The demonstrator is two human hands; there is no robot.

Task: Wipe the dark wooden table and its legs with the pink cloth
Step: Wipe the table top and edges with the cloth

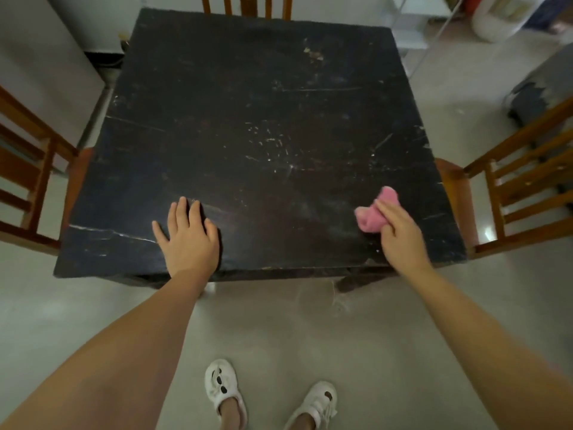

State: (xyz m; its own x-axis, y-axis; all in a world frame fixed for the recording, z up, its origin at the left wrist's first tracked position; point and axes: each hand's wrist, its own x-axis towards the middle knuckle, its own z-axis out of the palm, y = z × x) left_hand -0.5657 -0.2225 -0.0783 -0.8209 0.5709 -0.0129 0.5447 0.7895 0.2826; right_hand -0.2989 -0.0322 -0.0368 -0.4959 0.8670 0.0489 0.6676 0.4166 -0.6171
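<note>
The dark wooden table (pixel 248 119) fills the middle of the head view, its square top scratched and scuffed. My right hand (pixel 400 234) presses the crumpled pink cloth (pixel 373 214) onto the top near the front right corner. My left hand (pixel 187 237) lies flat on the top near the front edge, fingers spread, holding nothing. One table leg (pixel 353 282) shows under the front edge at the right; the other legs are hidden.
Wooden chairs stand at the left (pixel 28 181), the right (pixel 521 181) and the far side (pixel 248 6) of the table. Grey floor lies in front, with my feet in white shoes (pixel 224 389). A white wire rack (pixel 412 23) stands at the back right.
</note>
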